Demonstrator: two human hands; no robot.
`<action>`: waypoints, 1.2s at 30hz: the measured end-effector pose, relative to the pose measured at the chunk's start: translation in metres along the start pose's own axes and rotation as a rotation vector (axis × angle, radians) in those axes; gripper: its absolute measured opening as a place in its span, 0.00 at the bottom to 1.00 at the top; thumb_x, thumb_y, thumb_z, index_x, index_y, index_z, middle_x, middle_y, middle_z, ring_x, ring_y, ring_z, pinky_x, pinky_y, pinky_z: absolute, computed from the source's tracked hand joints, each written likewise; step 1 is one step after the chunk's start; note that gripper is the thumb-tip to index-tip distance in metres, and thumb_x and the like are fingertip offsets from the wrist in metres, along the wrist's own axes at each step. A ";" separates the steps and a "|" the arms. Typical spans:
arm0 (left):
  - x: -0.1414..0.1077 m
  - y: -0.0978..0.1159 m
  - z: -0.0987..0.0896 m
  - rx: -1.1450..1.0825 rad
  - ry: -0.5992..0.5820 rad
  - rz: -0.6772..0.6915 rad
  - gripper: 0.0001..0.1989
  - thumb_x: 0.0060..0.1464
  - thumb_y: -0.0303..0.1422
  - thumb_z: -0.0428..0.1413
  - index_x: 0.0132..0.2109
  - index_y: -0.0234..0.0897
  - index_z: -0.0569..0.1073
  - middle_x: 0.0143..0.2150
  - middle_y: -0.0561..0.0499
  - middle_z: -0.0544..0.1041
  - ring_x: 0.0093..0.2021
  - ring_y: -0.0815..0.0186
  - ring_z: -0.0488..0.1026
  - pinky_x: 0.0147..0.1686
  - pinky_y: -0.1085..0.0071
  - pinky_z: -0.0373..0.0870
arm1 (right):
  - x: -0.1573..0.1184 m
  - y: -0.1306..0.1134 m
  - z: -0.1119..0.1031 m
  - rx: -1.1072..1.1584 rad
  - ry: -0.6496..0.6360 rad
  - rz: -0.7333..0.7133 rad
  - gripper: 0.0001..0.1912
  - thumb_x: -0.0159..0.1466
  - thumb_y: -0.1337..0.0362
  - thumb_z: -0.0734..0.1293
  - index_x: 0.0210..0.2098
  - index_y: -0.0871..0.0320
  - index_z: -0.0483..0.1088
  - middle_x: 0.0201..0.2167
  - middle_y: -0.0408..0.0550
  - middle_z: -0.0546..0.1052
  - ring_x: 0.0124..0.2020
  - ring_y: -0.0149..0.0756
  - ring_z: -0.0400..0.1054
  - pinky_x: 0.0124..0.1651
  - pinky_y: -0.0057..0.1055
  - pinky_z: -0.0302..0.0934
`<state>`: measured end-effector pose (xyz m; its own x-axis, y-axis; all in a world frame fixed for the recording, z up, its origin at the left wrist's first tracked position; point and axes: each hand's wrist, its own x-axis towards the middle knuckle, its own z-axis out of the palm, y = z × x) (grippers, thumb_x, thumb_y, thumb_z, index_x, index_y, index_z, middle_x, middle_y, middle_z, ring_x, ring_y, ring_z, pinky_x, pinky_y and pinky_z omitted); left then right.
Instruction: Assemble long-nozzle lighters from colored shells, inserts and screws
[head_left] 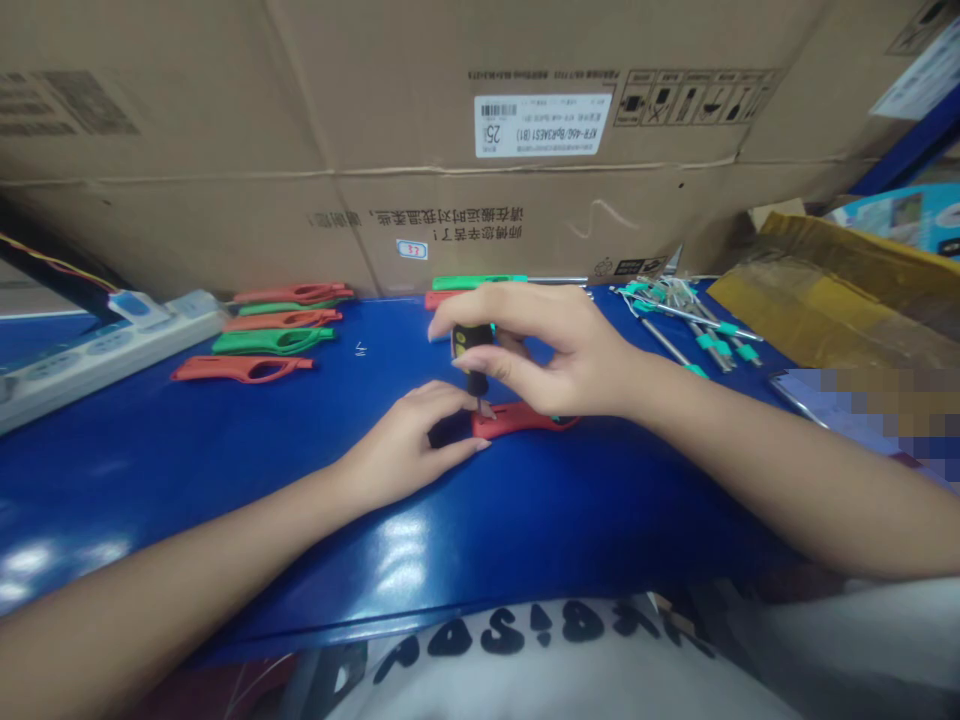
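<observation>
On the blue table lies a red lighter body (517, 419), a plastic handle shape with a finger loop at its right end. My left hand (416, 435) pinches its left end between thumb and fingers and steadies it against the table. Upright over that same end is a short black and yellow screwdriver (477, 380); its tip meets the red plastic near my left fingertips. My right hand (547, 345) grips the screwdriver's handle from above, with thumb and fingers closed round it. The palm partly covers the handle, and the right hand hides part of the things behind it.
Several red and green lighter bodies (244, 369) lie at the left, beside a white power strip (112, 350). Behind my right hand is a green one (472, 283) with a metal rod. Metal tubes with green ends (705, 335) are piled right. A large carton (375, 130) stands behind.
</observation>
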<state>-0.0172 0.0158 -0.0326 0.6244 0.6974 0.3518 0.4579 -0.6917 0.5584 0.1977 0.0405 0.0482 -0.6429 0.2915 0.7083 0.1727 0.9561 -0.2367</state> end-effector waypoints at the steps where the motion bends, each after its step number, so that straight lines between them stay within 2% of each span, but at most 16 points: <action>1: 0.000 0.000 0.000 0.003 -0.002 0.002 0.12 0.61 0.36 0.62 0.50 0.40 0.76 0.49 0.50 0.81 0.52 0.59 0.75 0.55 0.61 0.70 | 0.000 -0.001 0.000 -0.019 -0.012 -0.018 0.11 0.74 0.61 0.61 0.50 0.59 0.70 0.45 0.43 0.79 0.42 0.26 0.75 0.50 0.26 0.68; 4: 0.001 0.000 0.001 0.012 -0.002 -0.003 0.14 0.61 0.37 0.61 0.52 0.39 0.76 0.52 0.48 0.81 0.53 0.57 0.76 0.55 0.59 0.71 | 0.002 -0.005 -0.002 -0.074 -0.038 -0.043 0.12 0.72 0.57 0.64 0.47 0.60 0.72 0.43 0.44 0.79 0.44 0.30 0.74 0.55 0.31 0.67; 7: 0.002 0.002 0.000 0.007 0.001 -0.014 0.13 0.61 0.37 0.62 0.51 0.39 0.76 0.52 0.48 0.81 0.53 0.57 0.76 0.56 0.60 0.70 | 0.003 -0.006 -0.003 -0.101 -0.026 0.011 0.15 0.74 0.57 0.60 0.51 0.61 0.70 0.47 0.48 0.78 0.48 0.33 0.74 0.55 0.33 0.67; 9: 0.002 0.003 -0.001 -0.001 -0.011 -0.019 0.11 0.61 0.36 0.62 0.50 0.40 0.76 0.49 0.50 0.81 0.52 0.59 0.76 0.55 0.62 0.71 | 0.003 -0.005 -0.004 -0.031 -0.048 0.058 0.16 0.76 0.61 0.55 0.57 0.61 0.67 0.50 0.49 0.77 0.49 0.31 0.73 0.53 0.31 0.68; 11: 0.002 0.004 -0.002 -0.005 -0.015 -0.022 0.10 0.61 0.36 0.62 0.49 0.41 0.76 0.48 0.51 0.81 0.51 0.60 0.76 0.55 0.62 0.70 | 0.002 -0.002 -0.003 0.054 -0.064 0.084 0.16 0.76 0.63 0.54 0.58 0.61 0.65 0.50 0.49 0.77 0.45 0.28 0.74 0.48 0.27 0.69; 13: 0.002 0.003 -0.002 -0.013 -0.009 -0.019 0.11 0.61 0.36 0.62 0.49 0.41 0.76 0.48 0.51 0.81 0.51 0.60 0.76 0.55 0.62 0.70 | -0.001 0.002 -0.002 0.052 -0.037 0.071 0.13 0.75 0.61 0.58 0.53 0.60 0.68 0.47 0.47 0.77 0.41 0.26 0.73 0.45 0.25 0.69; 16: 0.002 0.002 -0.001 -0.027 -0.004 -0.008 0.12 0.61 0.36 0.62 0.50 0.41 0.76 0.50 0.50 0.81 0.53 0.59 0.76 0.57 0.61 0.70 | -0.004 0.005 0.000 -0.056 0.045 -0.002 0.12 0.72 0.56 0.64 0.45 0.60 0.71 0.41 0.44 0.78 0.40 0.29 0.73 0.48 0.28 0.68; 18: 0.002 0.001 -0.001 -0.024 -0.001 -0.003 0.12 0.61 0.36 0.62 0.50 0.41 0.76 0.49 0.50 0.81 0.52 0.59 0.76 0.56 0.61 0.70 | -0.004 0.005 -0.001 -0.069 0.032 -0.047 0.13 0.73 0.57 0.62 0.48 0.60 0.70 0.43 0.46 0.78 0.46 0.32 0.73 0.54 0.32 0.67; 20: 0.002 0.001 0.000 -0.012 -0.006 -0.009 0.12 0.61 0.37 0.62 0.50 0.41 0.76 0.48 0.50 0.81 0.51 0.60 0.75 0.55 0.62 0.70 | -0.002 0.003 -0.003 -0.013 -0.038 -0.036 0.16 0.76 0.61 0.55 0.56 0.62 0.67 0.51 0.50 0.77 0.53 0.33 0.71 0.58 0.34 0.65; 23: 0.002 0.001 0.000 -0.001 -0.015 -0.015 0.12 0.61 0.37 0.62 0.50 0.40 0.76 0.49 0.50 0.80 0.52 0.60 0.75 0.55 0.62 0.70 | 0.000 0.000 -0.004 0.085 -0.117 0.021 0.18 0.76 0.65 0.51 0.61 0.62 0.63 0.54 0.51 0.75 0.53 0.31 0.71 0.55 0.30 0.67; 25: 0.002 0.001 0.000 0.008 -0.007 -0.012 0.12 0.61 0.37 0.61 0.50 0.40 0.76 0.50 0.50 0.80 0.52 0.60 0.75 0.56 0.62 0.70 | 0.000 -0.001 -0.002 0.085 -0.094 0.025 0.16 0.76 0.65 0.55 0.59 0.61 0.65 0.53 0.49 0.76 0.50 0.29 0.73 0.52 0.27 0.69; 28: 0.001 0.001 0.000 0.020 -0.001 0.000 0.11 0.61 0.36 0.61 0.50 0.41 0.76 0.49 0.50 0.81 0.52 0.59 0.75 0.56 0.61 0.70 | -0.001 0.000 0.002 0.027 -0.011 -0.002 0.12 0.74 0.64 0.59 0.54 0.59 0.69 0.49 0.46 0.78 0.49 0.29 0.74 0.53 0.27 0.68; 33: 0.001 0.003 0.000 0.013 -0.013 -0.009 0.12 0.62 0.37 0.61 0.51 0.41 0.76 0.52 0.50 0.81 0.54 0.58 0.75 0.57 0.61 0.69 | -0.004 0.001 0.008 -0.054 0.017 -0.038 0.13 0.75 0.61 0.58 0.53 0.58 0.68 0.48 0.46 0.79 0.49 0.31 0.74 0.55 0.31 0.68; 36: 0.001 0.003 0.000 0.011 -0.015 -0.011 0.11 0.62 0.37 0.61 0.50 0.41 0.76 0.52 0.50 0.81 0.53 0.58 0.75 0.57 0.60 0.69 | -0.003 0.001 0.009 -0.043 0.035 -0.042 0.12 0.74 0.62 0.60 0.53 0.59 0.68 0.47 0.45 0.79 0.48 0.29 0.73 0.55 0.29 0.68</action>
<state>-0.0148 0.0144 -0.0300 0.6287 0.7018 0.3349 0.4715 -0.6865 0.5535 0.1932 0.0404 0.0396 -0.6238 0.2516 0.7400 0.1789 0.9676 -0.1782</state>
